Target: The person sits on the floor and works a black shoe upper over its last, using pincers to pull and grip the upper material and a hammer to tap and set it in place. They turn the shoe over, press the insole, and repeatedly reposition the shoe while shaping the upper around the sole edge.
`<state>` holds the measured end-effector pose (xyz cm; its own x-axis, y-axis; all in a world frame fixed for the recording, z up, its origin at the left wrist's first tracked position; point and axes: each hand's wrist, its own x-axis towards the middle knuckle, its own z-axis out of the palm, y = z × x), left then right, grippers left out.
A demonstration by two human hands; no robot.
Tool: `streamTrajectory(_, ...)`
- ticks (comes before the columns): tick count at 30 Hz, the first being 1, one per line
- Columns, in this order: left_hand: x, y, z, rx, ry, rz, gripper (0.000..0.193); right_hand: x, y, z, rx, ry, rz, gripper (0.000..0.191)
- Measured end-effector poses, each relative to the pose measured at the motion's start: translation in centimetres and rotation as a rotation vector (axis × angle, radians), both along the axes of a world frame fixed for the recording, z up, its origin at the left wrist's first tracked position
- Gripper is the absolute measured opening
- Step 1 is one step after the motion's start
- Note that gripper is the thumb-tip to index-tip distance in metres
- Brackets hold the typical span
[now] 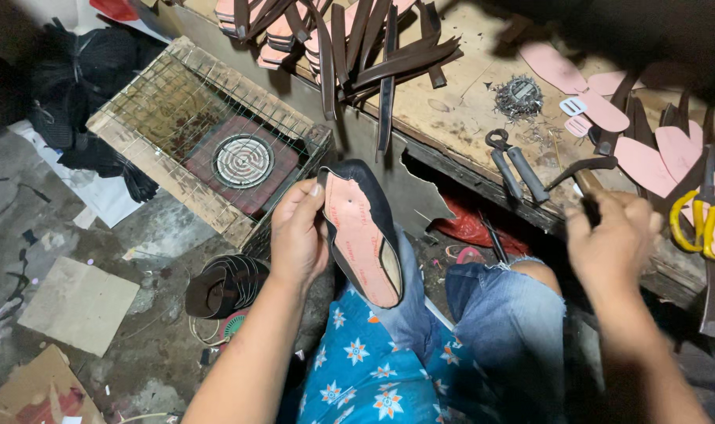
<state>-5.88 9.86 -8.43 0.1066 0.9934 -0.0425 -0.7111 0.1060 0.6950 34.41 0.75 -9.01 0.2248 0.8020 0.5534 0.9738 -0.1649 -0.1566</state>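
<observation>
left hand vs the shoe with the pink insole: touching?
Touching. The head view shows the left hand wrapped around the edge of the black shoe, fingers on its rim beside the pink insole, holding it above the knee.

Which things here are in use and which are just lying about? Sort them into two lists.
In use:
left hand holding the shoe upper with pink insole
right hand gripping a dark-handled tool

Lying about:
pliers
yellow-handled scissors
pile of nails
dark straps
wire-caged heater

Pink insole; yellow-handled scissors
</observation>
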Motion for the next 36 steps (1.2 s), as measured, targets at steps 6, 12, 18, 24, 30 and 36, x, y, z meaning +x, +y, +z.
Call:
streamTrajectory(6, 3.5, -1.9, 1.7, 0.105, 0.194, -0.055, 0.018, -12.7, -0.8, 4.6, -0.15, 0.81, 0.516, 0.044)
streamTrajectory(12, 4.4, -3.8, 1.1, 0.29, 0.394, -0.271, 0.031, -15.0, 1.2, 4.3, -0.178, 1.475, 0.766, 0.055)
streamTrajectory(18, 2.6, -2.4, -4.8, 0.062, 0.349, -0.805, 0.055, -11.9, 1.9, 2.4, -0.357, 1.698, 0.713, 0.046)
streamTrajectory(24, 2.6, -3.6, -8.9, 0.059, 0.514, -0.637, 0.029, -11.9, 1.7, 1.6, -0.132, 1.647, 0.426, 0.03)
streamTrajectory(30, 1.9, -6.3, -2.0, 0.618, 1.04, 0.013, 0.024, -10.2, 1.0, 0.7, 0.194, 1.774, 0.547, 0.014)
streamTrajectory(36, 0.4, -8.0, 4.5, 0.866, 1.322, 0.269, 0.035, -11.1, 1.2, -2.1, 0.145, 1.666, 0.494, 0.01)
